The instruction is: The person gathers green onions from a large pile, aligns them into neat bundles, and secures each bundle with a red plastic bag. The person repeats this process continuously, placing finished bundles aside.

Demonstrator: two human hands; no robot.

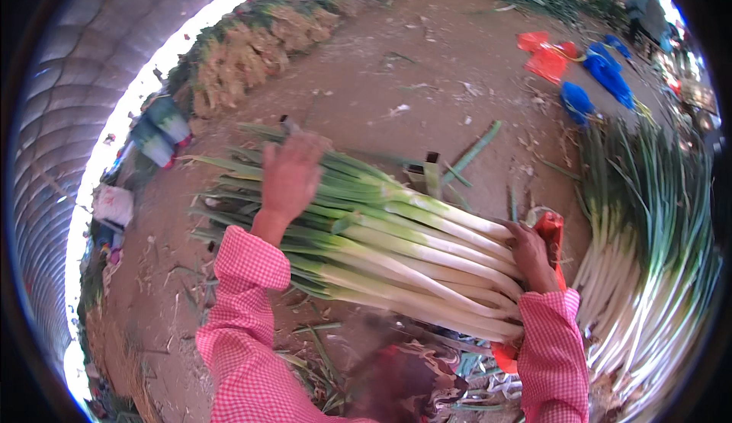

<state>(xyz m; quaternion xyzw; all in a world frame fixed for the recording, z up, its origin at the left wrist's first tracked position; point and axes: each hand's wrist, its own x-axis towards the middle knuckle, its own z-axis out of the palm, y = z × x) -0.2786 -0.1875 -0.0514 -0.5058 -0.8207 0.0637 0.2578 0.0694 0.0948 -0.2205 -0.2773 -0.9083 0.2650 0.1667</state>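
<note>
A thick bundle of large green onions (pixel 400 246) lies across in front of me, leaves to the left and white stalk ends to the right. My left hand (pixel 293 171), blurred, is flat over the green leaves with nothing visible in its grip. At the white ends, my right hand (pixel 532 254) touches the bundle's upper right corner; its fingertips are partly hidden. Red plastic film (pixel 550 234) shows beside that hand and below the stalk ends. Square metal posts (pixel 432 166) stick up along the bundle's far side.
More loose green onions (pixel 635 251) lie at the right. Red plastic (pixel 546 57) and blue bundles (pixel 606 74) are on the dirt floor (pixel 400 80). Onions with dry roots (pixel 246 51) line the far left, near wrapped bundles (pixel 160 128). A person (pixel 649 17) is far right.
</note>
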